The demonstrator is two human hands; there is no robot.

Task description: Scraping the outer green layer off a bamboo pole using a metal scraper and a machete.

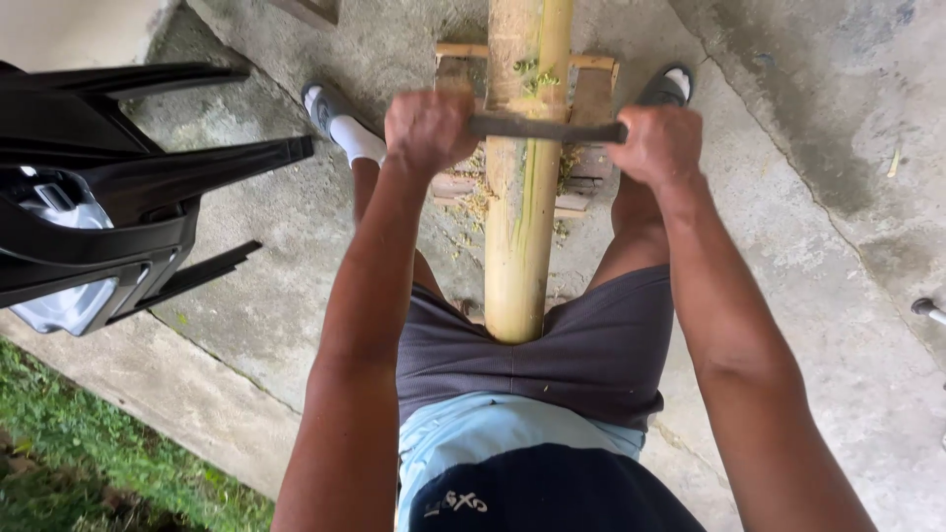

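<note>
Gripping: both hands are clenching round a flat dark blade (547, 128), the left hand (427, 128) on one end and the right hand (658, 143) on the other, so the blade is lying crosswise and level between them
Blade contact: the blade is resting across the top of a thick bamboo pole (522, 207), just between the two hands, which is letting both arms bear on it evenly
Pole: it is running lengthwise straight away from the hands, its near end butting against the person's dark shorts (552, 355), seemingly so the body is bracing it
Support: beyond the hands the pole is lying on a small wooden pallet (591, 94), which is keeping it raised off the concrete floor (788, 197)
Shavings: pale scraps are gathering on the pallet beneath the hands
Feet: two shoes are standing either side of the pole, beyond the hands
Left of the hands: a black plastic chair (118, 197) is sitting well apart
</note>
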